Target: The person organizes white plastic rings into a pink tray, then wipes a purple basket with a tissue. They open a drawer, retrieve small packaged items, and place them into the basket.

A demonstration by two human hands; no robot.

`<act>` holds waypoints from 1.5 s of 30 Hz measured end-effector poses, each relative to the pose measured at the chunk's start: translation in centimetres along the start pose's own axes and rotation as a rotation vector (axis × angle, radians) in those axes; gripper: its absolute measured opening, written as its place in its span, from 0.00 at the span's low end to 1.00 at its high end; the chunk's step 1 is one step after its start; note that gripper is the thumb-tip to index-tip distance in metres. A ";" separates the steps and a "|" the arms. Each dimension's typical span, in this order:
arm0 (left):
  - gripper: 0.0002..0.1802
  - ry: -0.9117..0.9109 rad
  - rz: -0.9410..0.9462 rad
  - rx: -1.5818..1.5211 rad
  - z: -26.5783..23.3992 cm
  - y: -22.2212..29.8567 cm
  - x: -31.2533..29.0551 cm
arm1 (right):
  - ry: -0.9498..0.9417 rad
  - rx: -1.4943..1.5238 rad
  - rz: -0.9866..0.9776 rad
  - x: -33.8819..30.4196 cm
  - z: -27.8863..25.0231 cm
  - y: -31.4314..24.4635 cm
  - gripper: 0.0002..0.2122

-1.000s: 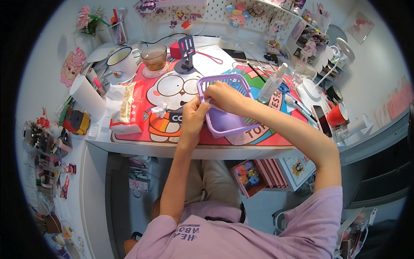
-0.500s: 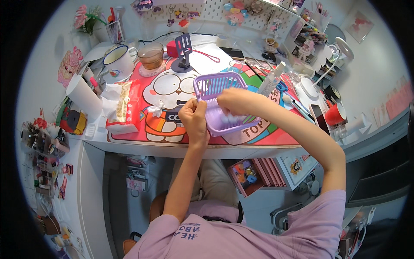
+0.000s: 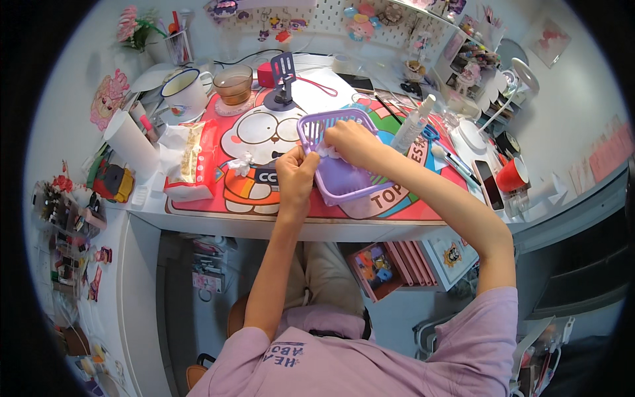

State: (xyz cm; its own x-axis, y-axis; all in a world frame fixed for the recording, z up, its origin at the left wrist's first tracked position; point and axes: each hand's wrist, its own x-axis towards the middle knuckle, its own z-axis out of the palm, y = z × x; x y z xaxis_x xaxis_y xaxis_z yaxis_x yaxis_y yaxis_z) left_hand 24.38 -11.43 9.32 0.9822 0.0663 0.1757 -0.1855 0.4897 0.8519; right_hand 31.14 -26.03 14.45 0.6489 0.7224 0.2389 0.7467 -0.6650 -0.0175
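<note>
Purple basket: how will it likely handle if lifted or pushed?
The purple basket is probably light for its size: slatted walls. Its thick rim suggests it's fairly stiff. Wide and seemingly shallow, it would likely slide before tipping.

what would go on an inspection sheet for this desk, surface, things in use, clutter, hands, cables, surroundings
Surface: white desk, partly covered by a red cartoon-print mat.
Things in use: purple slotted plastic basket; soft white material over it.
Clutter: red-and-white packet, crumpled white tissue, white enamel mug, clear spray bottle.
Hands: left hand curled at the basket's left rim, its grip hidden; right hand pinching the white material.
Cables: thin black cable toward the back.
Surroundings: white pegboard behind; pink open drawer below.
</note>
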 end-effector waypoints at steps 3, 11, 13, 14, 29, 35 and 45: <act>0.12 0.099 0.047 -0.042 0.6 -0.7 -0.1 | -0.159 0.160 -0.023 -0.3 -0.1 -0.5 0.05; 0.14 0.105 0.167 0.192 -0.6 0.4 -0.8 | -0.604 0.435 -0.087 -0.7 -2.9 -3.7 0.10; 0.25 0.156 0.308 0.251 -1.2 2.1 -2.6 | -0.539 0.423 -0.165 -1.0 -2.7 -3.2 0.10; 0.24 0.063 0.327 -0.016 -0.6 3.9 -4.4 | -0.507 0.425 -0.202 -1.5 -2.5 -2.8 0.10; 0.46 -0.376 -0.590 -1.453 -2.4 8.7 -13.5 | -0.497 0.414 -0.046 -2.2 -3.0 -3.4 0.11; 0.48 -0.430 -0.618 -1.461 -2.3 8.1 -13.9 | -0.481 0.432 -0.046 -2.2 -2.9 -3.4 0.08; 0.48 -0.483 -0.704 -1.622 -1.9 8.6 -14.4 | -0.433 0.456 -0.050 -2.4 -2.7 -3.2 0.07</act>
State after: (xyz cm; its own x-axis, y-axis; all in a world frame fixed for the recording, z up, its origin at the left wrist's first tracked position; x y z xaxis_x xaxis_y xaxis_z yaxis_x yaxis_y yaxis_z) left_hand 8.73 -6.56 13.19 0.7081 -0.5832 0.3981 0.7061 0.5921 -0.3884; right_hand 26.82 -26.16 16.52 0.5406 0.8253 -0.1631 0.7031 -0.5497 -0.4511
